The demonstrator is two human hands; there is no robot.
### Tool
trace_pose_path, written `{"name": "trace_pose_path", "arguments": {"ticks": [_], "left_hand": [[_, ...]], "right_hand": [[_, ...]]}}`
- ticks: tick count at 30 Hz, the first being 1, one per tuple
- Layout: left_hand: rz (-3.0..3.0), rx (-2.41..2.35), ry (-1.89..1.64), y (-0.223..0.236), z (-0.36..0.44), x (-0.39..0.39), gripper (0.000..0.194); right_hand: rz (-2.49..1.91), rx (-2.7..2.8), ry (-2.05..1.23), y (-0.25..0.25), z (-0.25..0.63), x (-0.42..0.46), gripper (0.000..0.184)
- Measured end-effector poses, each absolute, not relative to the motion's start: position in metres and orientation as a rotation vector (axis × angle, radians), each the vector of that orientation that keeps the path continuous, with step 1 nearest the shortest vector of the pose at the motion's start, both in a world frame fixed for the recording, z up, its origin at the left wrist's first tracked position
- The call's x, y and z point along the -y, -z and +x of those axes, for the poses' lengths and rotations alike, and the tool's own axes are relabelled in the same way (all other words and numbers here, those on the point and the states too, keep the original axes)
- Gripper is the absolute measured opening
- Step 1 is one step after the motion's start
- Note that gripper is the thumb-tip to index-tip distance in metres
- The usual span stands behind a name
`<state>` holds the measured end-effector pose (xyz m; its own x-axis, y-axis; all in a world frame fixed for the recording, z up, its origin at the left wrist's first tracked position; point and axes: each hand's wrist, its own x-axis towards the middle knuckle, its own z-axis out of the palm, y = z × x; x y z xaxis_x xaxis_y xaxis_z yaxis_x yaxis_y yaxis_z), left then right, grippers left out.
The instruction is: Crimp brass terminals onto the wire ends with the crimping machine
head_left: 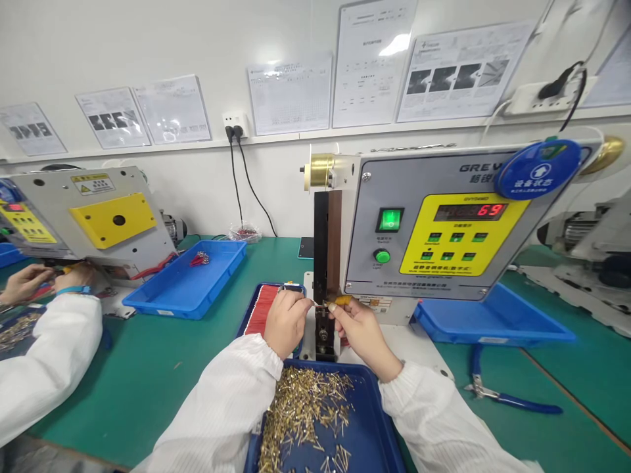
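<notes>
At the front of a crimping machine (409, 230), my two hands meet over its small metal die (323, 322). My left hand (286, 322) is closed in a pinch on a thin, pin-like metal piece that points right toward the die. Thumb and fingers of my right hand (362, 332) are pressed together beside the die; what they hold is too small to name. An orange-yellow cover or piece (344, 300) shows at my right fingertips. Just below lies a dark blue tray (377, 420) with many loose gold metal pins (305, 407).
Red wires (263, 309) lie in a tray behind my left hand. Blue-handled cutters (513, 397) and a blue bin (493, 318) are on the right. Another blue bin (217, 282) holds a red-wire bundle. At left, a co-worker's hands (54, 282) work at another machine (93, 210).
</notes>
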<state>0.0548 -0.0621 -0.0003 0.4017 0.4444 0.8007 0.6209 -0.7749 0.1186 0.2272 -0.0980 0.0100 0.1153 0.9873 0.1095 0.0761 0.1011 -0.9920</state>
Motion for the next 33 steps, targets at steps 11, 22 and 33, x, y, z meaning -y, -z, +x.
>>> {"name": "trace_pose_path", "arguments": {"ticks": [11,22,33], "left_hand": [[-2.467,0.934,1.325,0.0005,0.0549,0.0620,0.019],[-2.435,0.939,1.345,-0.0001,0.0540,0.0621,0.015],[-2.456,0.978,1.311,-0.0016,0.0554,0.0633,0.017]], "right_hand": [[-1.234,1.227,-1.013,-0.0102,0.2279,0.0984,0.034],[-1.262,1.270,-0.822,-0.0011,0.2234,0.0997,0.032],[-1.318,1.374,-0.583,-0.0052,0.2181,0.1053,0.022]]}}
